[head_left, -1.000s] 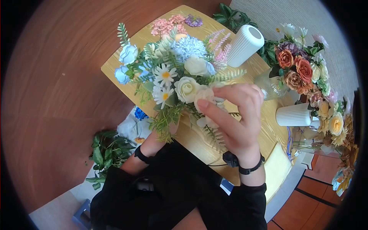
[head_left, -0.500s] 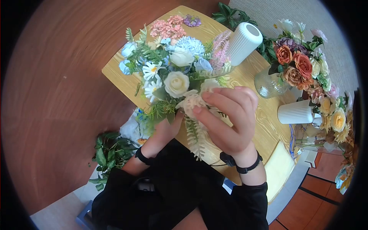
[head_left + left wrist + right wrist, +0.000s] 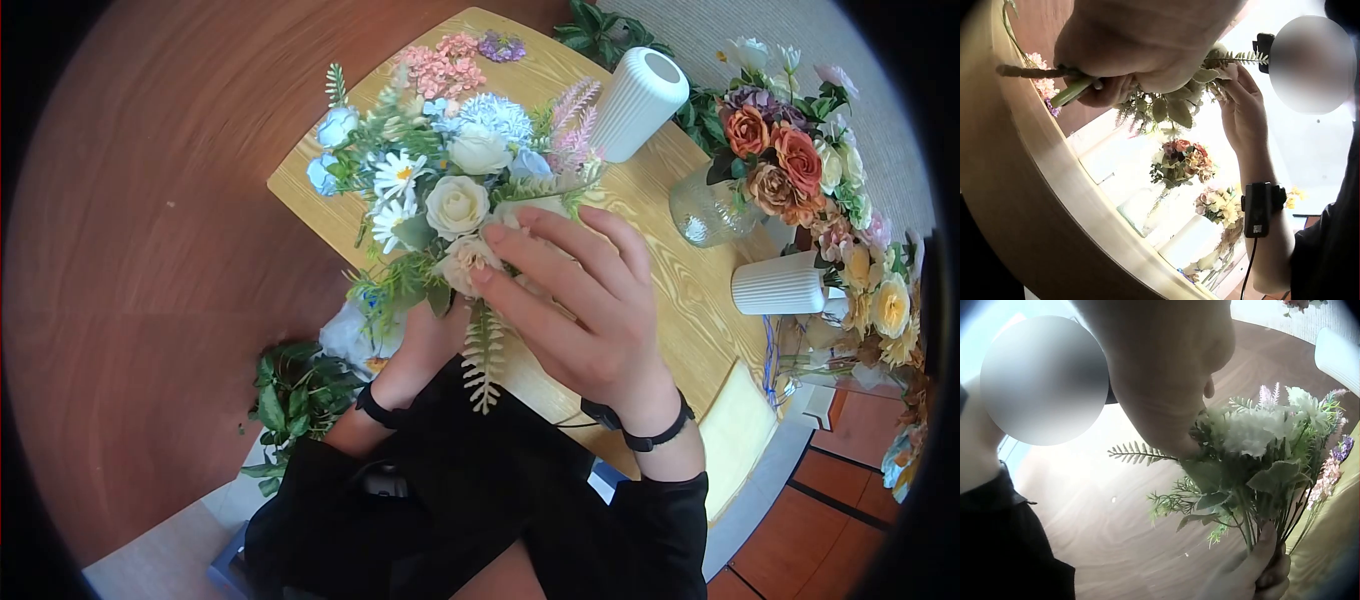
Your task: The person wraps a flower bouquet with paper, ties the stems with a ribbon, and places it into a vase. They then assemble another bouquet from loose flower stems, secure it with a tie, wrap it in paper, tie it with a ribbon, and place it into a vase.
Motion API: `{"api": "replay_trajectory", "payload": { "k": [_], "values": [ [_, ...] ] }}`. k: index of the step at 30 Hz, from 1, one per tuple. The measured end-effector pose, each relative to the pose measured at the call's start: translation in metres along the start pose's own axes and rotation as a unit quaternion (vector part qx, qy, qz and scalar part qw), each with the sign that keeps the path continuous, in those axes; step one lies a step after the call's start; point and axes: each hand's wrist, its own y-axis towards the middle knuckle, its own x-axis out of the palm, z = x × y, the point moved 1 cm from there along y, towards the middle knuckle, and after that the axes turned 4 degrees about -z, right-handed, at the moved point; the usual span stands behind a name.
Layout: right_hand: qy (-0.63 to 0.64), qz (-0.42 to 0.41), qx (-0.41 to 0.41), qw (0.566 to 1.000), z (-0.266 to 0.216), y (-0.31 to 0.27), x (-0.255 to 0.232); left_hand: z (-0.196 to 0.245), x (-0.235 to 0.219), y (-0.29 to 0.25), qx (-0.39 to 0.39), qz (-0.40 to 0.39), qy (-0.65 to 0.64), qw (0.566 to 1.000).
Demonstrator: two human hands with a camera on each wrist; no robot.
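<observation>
My left hand [image 3: 432, 335] grips the bouquet low down by its gathered stems [image 3: 1282, 515]; their cut ends [image 3: 1071, 92] stick out past the fist. White roses [image 3: 457, 206], daisies [image 3: 398, 174], blue flowers [image 3: 494, 117] and green sprigs fill the bouquet. My right hand [image 3: 585, 300] reaches over its near right side, fairly straight fingers spread, with thumb and fingertips on a cream flower [image 3: 462, 262]. A pale fern sprig [image 3: 485, 360] hangs below that flower. In the right wrist view, the back of the right hand [image 3: 1166, 381] hides part of the blooms.
Pink flowers [image 3: 440, 68] and a purple one [image 3: 501, 46] lie on the table's far end. A ribbed white vase [image 3: 635, 110] stands behind the bouquet. To the right are a glass vase [image 3: 708, 210] of orange roses, another white vase [image 3: 778, 284] and a yellow pad [image 3: 735, 430].
The bouquet first tipped and came nearer my body, then stayed about there. My right hand moved slightly down and left with it, its fingers now spread flatter over the cream flower.
</observation>
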Motion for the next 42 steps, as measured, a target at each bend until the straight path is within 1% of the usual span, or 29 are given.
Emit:
{"api": "replay_trajectory", "payload": {
  "k": [1, 2, 4, 6, 7, 9, 10, 12, 13, 14, 17, 18, 19, 20, 21, 22, 23, 26, 28, 30, 32, 33, 35, 36, 38, 39, 40, 41, 42],
  "values": [
    [0.000, 0.001, 0.001, 1.000, -0.001, 0.001, -0.004, -0.001, 0.001, 0.000, -0.004, 0.049, -0.018, 0.999],
    [0.014, 0.006, 0.016, 1.000, -0.003, 0.003, -0.009, -0.001, 0.000, 0.000, -0.004, 0.048, -0.016, 0.999],
    [0.028, 0.013, 0.029, 0.999, -0.004, -0.001, -0.015, 0.001, -0.003, 0.001, 0.029, 0.055, 0.075, 0.995],
    [0.085, 0.095, 0.089, 0.988, 0.003, -0.012, -0.017, 0.004, -0.007, 0.004, 0.065, 0.065, 0.165, 0.982],
    [0.086, 0.098, 0.086, 0.988, 0.005, -0.018, -0.012, 0.006, -0.010, 0.005, 0.083, 0.070, 0.210, 0.972],
    [0.167, 0.246, 0.229, 0.927, 0.010, -0.035, 0.002, 0.010, -0.017, 0.005, 0.114, 0.077, 0.301, 0.944],
    [0.167, 0.250, 0.228, 0.926, 0.011, -0.042, 0.007, 0.012, -0.020, 0.005, 0.131, 0.080, 0.344, 0.926],
    [0.331, 0.274, 0.316, 0.846, 0.014, -0.054, 0.015, 0.016, -0.028, 0.006, 0.163, 0.085, 0.429, 0.884],
    [0.344, 0.283, 0.342, 0.827, 0.011, -0.053, 0.018, 0.018, -0.033, 0.006, 0.178, 0.087, 0.471, 0.860],
    [0.346, 0.287, 0.342, 0.825, 0.012, -0.056, 0.021, 0.019, -0.038, 0.006, 0.192, 0.088, 0.511, 0.833],
    [0.337, 0.091, 0.362, 0.865, 0.012, -0.068, 0.035, 0.021, -0.055, 0.001, 0.230, 0.078, 0.623, 0.744],
    [0.337, 0.095, 0.369, 0.861, 0.010, -0.069, 0.038, 0.021, -0.060, -0.001, 0.242, 0.070, 0.655, 0.712],
    [0.350, 0.016, 0.354, 0.867, 0.008, -0.068, 0.043, 0.003, -0.091, -0.007, 0.147, 0.103, 0.532, 0.828],
    [0.363, -0.064, 0.336, 0.867, 0.006, -0.068, 0.048, -0.014, -0.120, -0.011, 0.043, 0.132, 0.390, 0.910],
    [0.364, -0.061, 0.340, 0.865, 0.006, -0.069, 0.054, 0.024, -0.103, -0.006, 0.040, 0.114, 0.160, 0.980],
    [0.375, -0.114, 0.331, 0.858, 0.006, -0.071, 0.063, 0.071, -0.084, 0.000, 0.035, 0.093, -0.080, 0.992],
    [0.386, -0.168, 0.319, 0.849, 0.006, -0.071, 0.072, 0.085, -0.086, 0.002, 0.039, 0.088, -0.090, 0.991],
    [0.423, -0.179, 0.329, 0.825, 0.004, -0.064, 0.093, 0.082, -0.100, -0.008, 0.029, 0.097, -0.116, 0.988],
    [0.435, -0.202, 0.310, 0.821, 0.001, -0.047, 0.100, 0.089, -0.084, -0.013, 0.013, 0.091, -0.117, 0.989],
    [0.442, -0.230, 0.301, 0.813, -0.006, -0.033, 0.103, 0.086, -0.083, -0.016, -0.017, 0.040, -0.211, 0.977],
    [0.448, -0.177, 0.261, 0.837, -0.010, -0.015, 0.108, 0.081, -0.085, -0.018, -0.076, 0.019, -0.271, 0.959],
    [0.448, -0.182, 0.262, 0.835, -0.012, -0.011, 0.112, 0.078, -0.083, -0.018, -0.078, 0.023, -0.275, 0.958],
    [0.529, -0.108, 0.260, 0.801, -0.015, 0.000, 0.121, 0.074, -0.079, -0.017, -0.143, 0.002, -0.325, 0.935],
    [0.529, -0.111, 0.261, 0.800, -0.014, 0.004, 0.125, 0.073, -0.075, -0.017, -0.143, 0.004, -0.327, 0.934],
    [0.616, -0.119, 0.282, 0.725, -0.011, 0.006, 0.131, 0.072, -0.063, -0.017, -0.180, -0.047, -0.351, 0.918],
    [0.614, -0.121, 0.287, 0.725, -0.006, 0.008, 0.130, 0.074, -0.056, -0.016, -0.193, -0.051, -0.316, 0.928],
    [0.626, -0.204, 0.300, 0.690, 0.000, 0.011, 0.127, 0.077, -0.050, -0.014, -0.195, -0.052, -0.321, 0.925],
    [0.634, -0.285, 0.309, 0.649, 0.006, 0.012, 0.125, 0.078, -0.045, -0.011, -0.250, -0.072, -0.334, 0.906],
    [0.631, -0.287, 0.314, 0.648, 0.012, 0.009, 0.125, 0.077, -0.041, -0.008, -0.304, -0.092, -0.345, 0.883]
  ]
}}
